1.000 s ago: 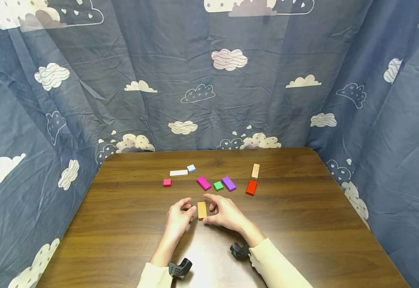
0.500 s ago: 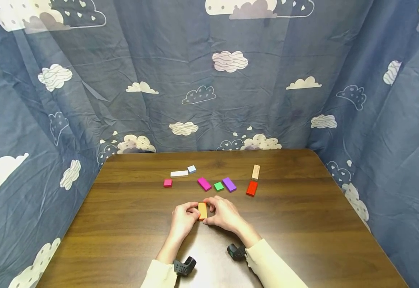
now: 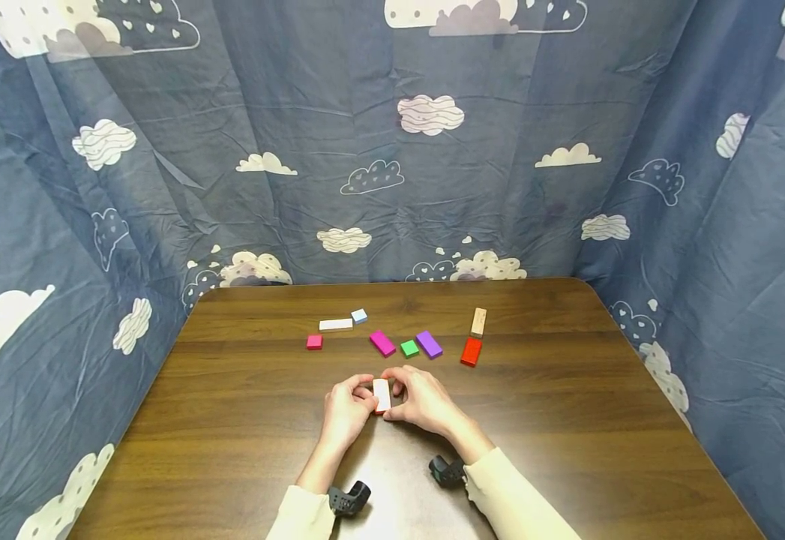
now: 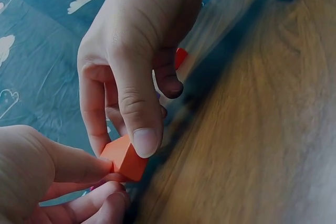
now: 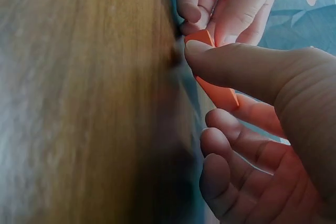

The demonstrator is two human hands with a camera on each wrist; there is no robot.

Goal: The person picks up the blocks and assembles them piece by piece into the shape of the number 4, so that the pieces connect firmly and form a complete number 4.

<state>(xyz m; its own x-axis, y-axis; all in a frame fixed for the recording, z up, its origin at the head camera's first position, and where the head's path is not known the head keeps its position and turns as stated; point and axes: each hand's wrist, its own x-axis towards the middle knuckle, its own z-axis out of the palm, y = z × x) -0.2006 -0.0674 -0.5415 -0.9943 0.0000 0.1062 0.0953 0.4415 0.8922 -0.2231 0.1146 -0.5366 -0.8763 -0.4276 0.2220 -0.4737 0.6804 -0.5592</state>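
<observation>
1. The orange block is in the middle of the table, between the two hands, its long sides running near to far. Its top catches the light and looks almost white from the head. Whether its underside touches the wood cannot be told.
2. The left hand has the block from its left side, thumb and index finger closed to a narrow pinch on it.
3. The right hand spans the block lengthwise, its thumb at the near end and its index finger at the far end. This grip is wider than the left one, opened only as far as the block's length; the other fingers are bent and off the block.
4. Beyond the hands lie more blocks. Far left are the crimson block, the white block and, just beside the white one's right end, the light blue block.
5. Nearer the middle, from left to right, are the magenta block, the green block and the purple block.
6. To the right, the red block lies at the near end of the wooden block.
7. A blue curtain with white clouds hangs behind the table.
</observation>
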